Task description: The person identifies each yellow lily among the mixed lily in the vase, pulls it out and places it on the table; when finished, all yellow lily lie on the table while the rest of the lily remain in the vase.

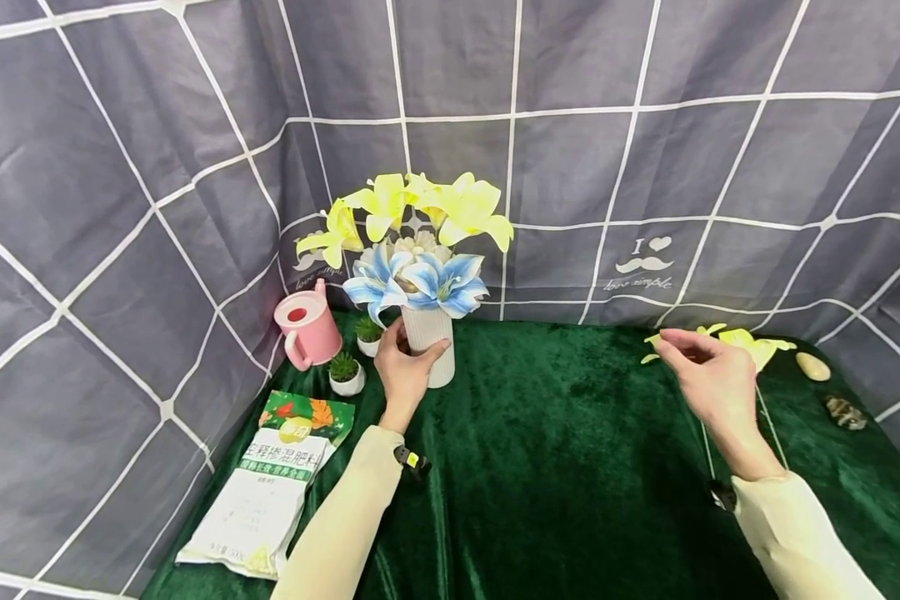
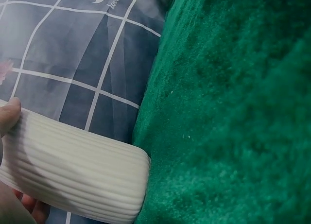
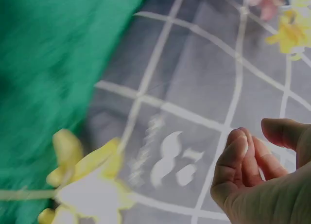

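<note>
My left hand (image 1: 405, 367) grips a white ribbed vase (image 1: 439, 375) round its side, thumb across the front. The left wrist view shows the vase (image 2: 82, 170) with its base at the green cloth. Out of the vase rise yellow lilies (image 1: 474, 208), blue-and-white lilies (image 1: 450, 283) and a cream flower (image 1: 416, 248). At the right, my right hand (image 1: 716, 379) is over yellow lilies (image 1: 753, 346) whose thin stems run toward me. The right wrist view shows the right hand (image 3: 262, 173) with loosely bent fingers, thumb apart and nothing between them; a yellow lily (image 3: 92, 185) lies beside it.
Left of the vase are a pink watering can (image 1: 315, 333), two small potted succulents (image 1: 347, 377) and a white-and-green fertilizer bag (image 1: 258, 492). A pale stone (image 1: 813, 367) and a dark rough stone (image 1: 844, 412) lie far right. Grey checked curtain (image 1: 570, 167) borders the green cloth (image 1: 555, 467).
</note>
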The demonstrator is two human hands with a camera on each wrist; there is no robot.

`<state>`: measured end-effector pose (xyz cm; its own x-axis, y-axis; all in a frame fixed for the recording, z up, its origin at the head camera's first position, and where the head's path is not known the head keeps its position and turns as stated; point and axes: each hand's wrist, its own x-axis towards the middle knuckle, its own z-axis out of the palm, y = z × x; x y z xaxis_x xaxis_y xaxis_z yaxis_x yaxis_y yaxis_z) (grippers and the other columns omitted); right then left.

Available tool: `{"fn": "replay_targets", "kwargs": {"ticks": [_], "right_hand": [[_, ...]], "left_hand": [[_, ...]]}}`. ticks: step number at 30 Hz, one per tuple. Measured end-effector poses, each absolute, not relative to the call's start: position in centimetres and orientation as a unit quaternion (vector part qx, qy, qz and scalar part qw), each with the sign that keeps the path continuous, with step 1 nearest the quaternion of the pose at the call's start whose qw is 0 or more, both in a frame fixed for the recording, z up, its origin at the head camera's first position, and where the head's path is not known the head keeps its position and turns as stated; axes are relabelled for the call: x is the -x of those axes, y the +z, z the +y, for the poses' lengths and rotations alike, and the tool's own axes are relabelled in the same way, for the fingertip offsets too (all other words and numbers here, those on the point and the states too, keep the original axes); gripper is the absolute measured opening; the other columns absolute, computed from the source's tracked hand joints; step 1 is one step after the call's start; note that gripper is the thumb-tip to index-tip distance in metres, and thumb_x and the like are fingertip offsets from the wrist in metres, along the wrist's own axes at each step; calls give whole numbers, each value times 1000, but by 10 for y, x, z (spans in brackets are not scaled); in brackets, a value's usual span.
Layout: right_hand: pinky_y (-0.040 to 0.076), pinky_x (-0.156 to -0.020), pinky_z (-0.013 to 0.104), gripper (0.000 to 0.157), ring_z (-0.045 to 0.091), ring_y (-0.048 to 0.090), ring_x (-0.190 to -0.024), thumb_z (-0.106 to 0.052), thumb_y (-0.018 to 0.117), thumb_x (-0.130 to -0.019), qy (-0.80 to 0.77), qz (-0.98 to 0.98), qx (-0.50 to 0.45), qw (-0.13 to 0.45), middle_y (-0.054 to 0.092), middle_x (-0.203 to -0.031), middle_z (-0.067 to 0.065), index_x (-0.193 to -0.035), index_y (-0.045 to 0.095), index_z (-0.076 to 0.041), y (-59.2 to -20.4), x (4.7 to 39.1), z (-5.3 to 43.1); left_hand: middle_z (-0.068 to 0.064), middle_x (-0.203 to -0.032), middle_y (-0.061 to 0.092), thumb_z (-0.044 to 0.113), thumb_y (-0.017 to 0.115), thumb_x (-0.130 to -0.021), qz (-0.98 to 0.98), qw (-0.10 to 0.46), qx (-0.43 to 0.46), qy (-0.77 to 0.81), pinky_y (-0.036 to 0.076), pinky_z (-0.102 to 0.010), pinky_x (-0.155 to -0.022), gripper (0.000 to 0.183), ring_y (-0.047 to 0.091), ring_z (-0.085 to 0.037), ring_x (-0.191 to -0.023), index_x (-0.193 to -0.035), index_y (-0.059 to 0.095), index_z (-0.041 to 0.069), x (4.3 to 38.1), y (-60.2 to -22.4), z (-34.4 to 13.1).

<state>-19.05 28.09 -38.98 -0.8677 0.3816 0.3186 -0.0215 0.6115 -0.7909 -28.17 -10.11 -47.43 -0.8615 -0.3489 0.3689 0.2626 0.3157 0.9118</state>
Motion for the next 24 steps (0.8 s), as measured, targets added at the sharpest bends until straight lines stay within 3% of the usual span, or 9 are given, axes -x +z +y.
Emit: {"fn": "replay_targets", "kwargs": {"ticks": [5,11,24], "right_hand": [[44,-60,11,28,-7,58,-67,-31,79,-89,508,-825,61,240,65,-71,-33,-109,79,-12,-370,203,243],[49,-67,10,26,-8,66,-75,-27,79,-89,563,-791,-3,240,72,-80,-28,-109,80,-10,-350,227,204],[54,-70,19,23,4,68,-74,-25,77,-90,622,-761,-87,160,75,-80,-15,-107,80,-9,-332,295,132]], "left_hand": [[-10,-122,64,40,91,-73,-772,266,-23,-577,59,-46,-90,76,67,-28,-108,-137,58,16,283,-477,-101],[-10,-121,64,41,91,-72,-775,270,-23,-571,59,-46,-91,77,67,-28,-108,-138,58,16,283,-477,-101],[-10,-119,64,41,92,-71,-774,270,-17,-573,60,-45,-89,76,68,-27,-107,-136,60,18,283,-476,-102]]}}
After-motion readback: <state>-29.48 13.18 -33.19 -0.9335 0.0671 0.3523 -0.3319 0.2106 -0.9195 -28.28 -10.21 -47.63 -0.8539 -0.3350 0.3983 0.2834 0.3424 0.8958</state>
